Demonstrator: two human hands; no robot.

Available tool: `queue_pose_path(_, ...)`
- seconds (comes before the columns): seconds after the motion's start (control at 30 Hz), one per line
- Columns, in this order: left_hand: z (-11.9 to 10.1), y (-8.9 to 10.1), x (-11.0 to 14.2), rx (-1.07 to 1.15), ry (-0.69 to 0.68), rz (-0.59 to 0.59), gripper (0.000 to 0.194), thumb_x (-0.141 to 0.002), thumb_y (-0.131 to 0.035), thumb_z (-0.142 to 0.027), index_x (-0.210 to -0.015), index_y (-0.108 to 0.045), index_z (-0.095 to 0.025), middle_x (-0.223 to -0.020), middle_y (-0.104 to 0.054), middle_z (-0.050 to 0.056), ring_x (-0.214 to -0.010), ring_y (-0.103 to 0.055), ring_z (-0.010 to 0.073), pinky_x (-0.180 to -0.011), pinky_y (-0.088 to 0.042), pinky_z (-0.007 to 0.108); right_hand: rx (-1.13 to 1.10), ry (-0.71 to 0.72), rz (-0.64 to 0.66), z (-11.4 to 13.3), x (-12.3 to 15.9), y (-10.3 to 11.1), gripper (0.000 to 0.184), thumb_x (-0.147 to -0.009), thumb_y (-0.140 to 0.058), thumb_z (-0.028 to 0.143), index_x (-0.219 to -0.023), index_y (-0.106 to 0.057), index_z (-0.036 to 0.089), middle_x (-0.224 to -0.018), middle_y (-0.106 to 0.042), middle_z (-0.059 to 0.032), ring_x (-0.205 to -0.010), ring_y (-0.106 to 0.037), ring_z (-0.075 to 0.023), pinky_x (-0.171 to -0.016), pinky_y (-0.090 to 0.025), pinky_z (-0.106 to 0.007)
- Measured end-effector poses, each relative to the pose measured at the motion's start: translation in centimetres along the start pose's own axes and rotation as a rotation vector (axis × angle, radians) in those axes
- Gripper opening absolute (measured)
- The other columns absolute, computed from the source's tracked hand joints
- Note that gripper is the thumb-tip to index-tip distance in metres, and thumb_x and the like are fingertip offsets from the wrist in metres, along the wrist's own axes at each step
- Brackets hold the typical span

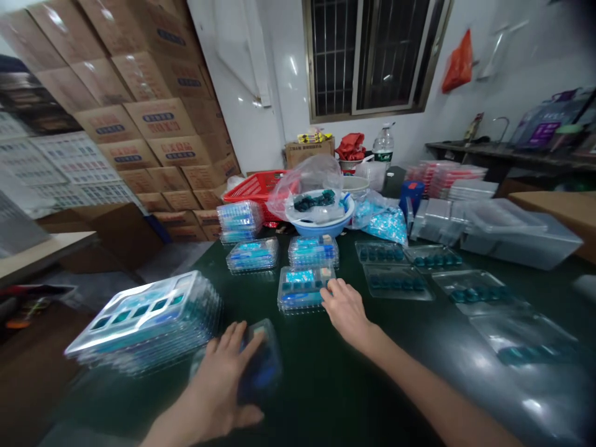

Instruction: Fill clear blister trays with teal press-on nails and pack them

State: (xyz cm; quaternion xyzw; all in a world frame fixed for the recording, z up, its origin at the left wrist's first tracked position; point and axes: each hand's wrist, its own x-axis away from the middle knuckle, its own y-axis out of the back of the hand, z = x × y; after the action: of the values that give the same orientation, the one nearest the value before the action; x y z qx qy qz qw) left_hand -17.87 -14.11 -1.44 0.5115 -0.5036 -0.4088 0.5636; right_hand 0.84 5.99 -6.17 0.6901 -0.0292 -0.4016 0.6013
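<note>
Clear plastic blister tray [263, 363] sits clasped in the left hand [216, 388], fingers curled around it; the right hand [347, 313], fingers loosely spread, rests against one small stack [302, 290] of four on the dark green table [354, 397], with a larger stack [144, 323] leftward and five open trays [433, 257] rightward

Nothing reads (print on the cardboard cartons [161, 119] blurs).

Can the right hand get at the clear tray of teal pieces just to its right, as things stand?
Probably yes. The right hand has its fingers against a stack of clear blister trays, and the clear tray of teal pieces lies close on its other side, with no other tray between them.
</note>
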Motion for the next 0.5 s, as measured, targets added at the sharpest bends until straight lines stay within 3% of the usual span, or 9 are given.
queue_pose_path(0.1, -0.3, 4.6, -0.3, 0.1, -0.073, -0.015, 0.087, -0.054, -0.066, -0.046, -0.132, -0.027, -0.035, -0.141, -0.025, 0.009, -0.126, -0.021, 0.0344, -0.097, -0.017, 0.056, 0.002, 0.048, -0.029, 0.0, 0.0, -1.0, 0.012, -0.081, -0.046, 0.011, -0.079, -0.056, 0.016, -0.081, -0.052, -0.0058, -0.077, -0.045, -0.0166, -0.062, -0.033, -0.028)
queue_pose_path(0.13, 0.1, 6.6, -0.9, 0.125, -0.076, -0.099, 0.08, -0.058, -0.064, -0.042, -0.13, -0.03, -0.035, -0.138, -0.031, 0.007, -0.124, -0.027, 0.0329, -0.097, -0.018, 0.055, 0.001, 0.063, -0.037, 0.0, 0.2, -1.1, 0.014, -0.081, -0.045, 0.009, -0.079, -0.056, 0.016, -0.08, -0.052, -0.0054, -0.076, -0.045, -0.0161, -0.061, -0.032, -0.027)
queue_pose_path(0.2, 1.5, 10.7, -3.3, 0.166, -0.139, -0.178, 0.074, -0.062, -0.062, -0.041, -0.129, -0.034, -0.03, -0.131, -0.043, 0.007, -0.117, -0.04, 0.0287, -0.095, -0.028, 0.045, -0.003, 0.087, -0.055, -0.1, 0.6, -1.3, 0.018, -0.081, -0.042, 0.005, -0.078, -0.056, 0.016, -0.077, -0.051, -0.0045, -0.073, -0.044, -0.0151, -0.06, -0.031, -0.027)
queue_pose_path(0.3, 4.5, 15.0, -9.0, 0.161, -0.158, -0.063, 0.076, -0.059, -0.065, -0.038, -0.128, -0.037, -0.019, -0.131, -0.042, 0.012, -0.117, -0.04, 0.0272, -0.095, -0.029, 0.037, -0.023, 0.121, -0.079, -0.3, 0.9, -1.5, 0.018, -0.08, -0.043, 0.004, -0.078, -0.056, 0.016, -0.075, -0.05, -0.0038, -0.07, -0.044, -0.0147, -0.058, -0.03, -0.027)
queue_pose_path(0.4, 7.2, 15.5, -15.1, 0.185, -0.099, 0.033, 0.083, -0.047, -0.074, -0.026, -0.123, -0.042, -0.015, -0.127, -0.046, 0.015, -0.113, -0.043, 0.0296, -0.094, -0.03, 0.04, -0.028, 0.128, -0.07, -0.4, 0.7, -1.6, 0.015, -0.078, -0.046, 0.006, -0.079, -0.057, 0.017, -0.075, -0.051, -0.0038, -0.07, -0.044, -0.0155, -0.057, -0.029, -0.027)
queue_pose_path(0.5, 8.9, 13.6, -19.7, 0.239, -0.086, 0.073, 0.068, -0.047, -0.076, -0.024, -0.111, -0.052, -0.014, -0.112, -0.057, 0.012, -0.102, -0.052, 0.0281, -0.085, -0.038, 0.042, -0.017, 0.095, -0.015, -0.2, 0.4, -1.0, 0.014, -0.075, -0.049, 0.007, -0.078, -0.056, 0.017, -0.075, -0.051, -0.0038, -0.07, -0.045, -0.0165, -0.056, -0.03, -0.028)
